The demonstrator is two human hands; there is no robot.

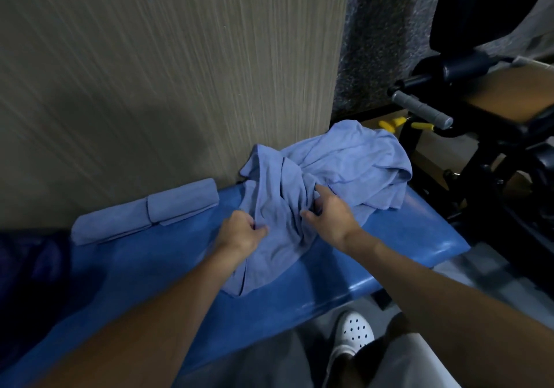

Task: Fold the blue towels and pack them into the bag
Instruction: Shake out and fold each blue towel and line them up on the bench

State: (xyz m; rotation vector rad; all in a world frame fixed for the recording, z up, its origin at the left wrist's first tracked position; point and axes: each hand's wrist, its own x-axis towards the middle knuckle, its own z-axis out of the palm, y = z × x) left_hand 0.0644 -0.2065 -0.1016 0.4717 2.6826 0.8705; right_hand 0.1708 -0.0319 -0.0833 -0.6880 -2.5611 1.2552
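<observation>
Folded towels (180, 201): two | crumpled towel heap (338, 162): one | left hand (243, 233), right hand (329, 218): fingers gripping heap

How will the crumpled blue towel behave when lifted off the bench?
Likely floppy: the crumpled towel lies in deep soft folds and bunches where the left hand pinches it. Probably light: the cloth looks thin.

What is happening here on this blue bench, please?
A person is handling a crumpled heap of blue towel cloth that lies on the blue bench by the wall. The left hand pinches a fold at the heap's near edge. The right hand holds bunched cloth beside it, so both grips are on the heap. It is not yet folded. Two folded towels lie to the left, along the wall.
</observation>
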